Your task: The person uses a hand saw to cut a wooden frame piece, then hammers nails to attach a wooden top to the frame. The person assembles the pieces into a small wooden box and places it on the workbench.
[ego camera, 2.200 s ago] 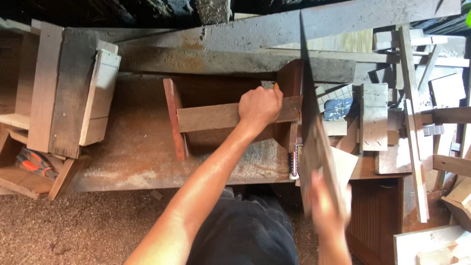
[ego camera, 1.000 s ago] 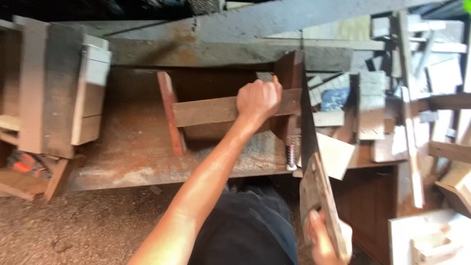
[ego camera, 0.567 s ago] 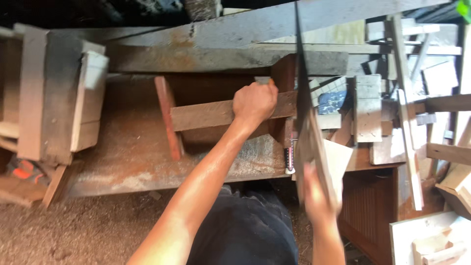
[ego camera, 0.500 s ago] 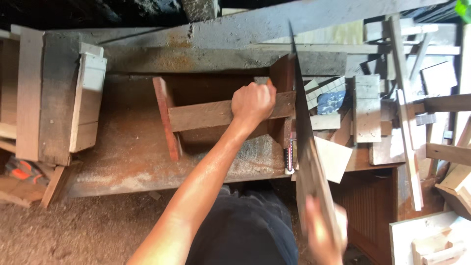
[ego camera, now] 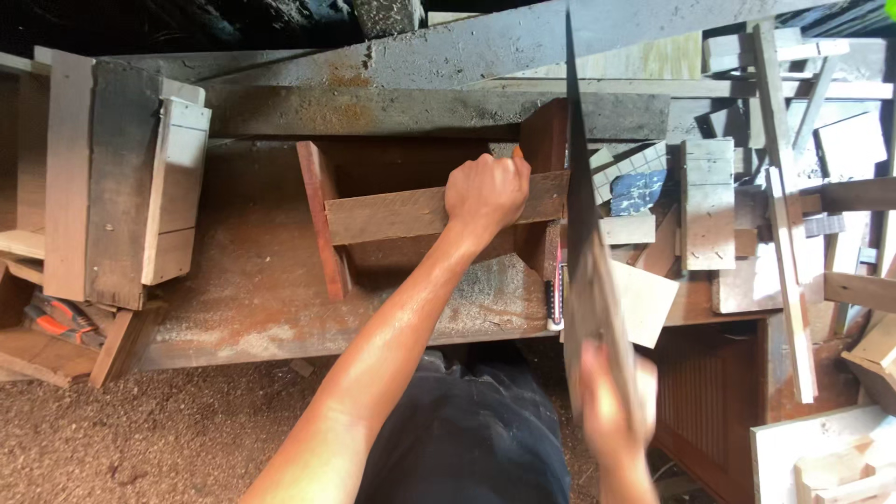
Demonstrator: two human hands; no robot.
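Sawing step: left hand [ego camera: 485, 191] clamps the wooden slat [ego camera: 411, 213] on the dusty worktop [ego camera: 252, 299]; blurred right hand [ego camera: 611, 397] grips the handsaw [ego camera: 583, 233]. Next stroke likely needs a steady hold.

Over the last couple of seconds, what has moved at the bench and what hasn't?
The right hand has been stroking the handsaw back and forth across the wooden strip; now it is blurred in motion. The left hand stays clamped on the strip; the workbench clutter is unchanged.

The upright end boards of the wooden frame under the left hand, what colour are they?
Reddish-brown end boards, seen in the head view.
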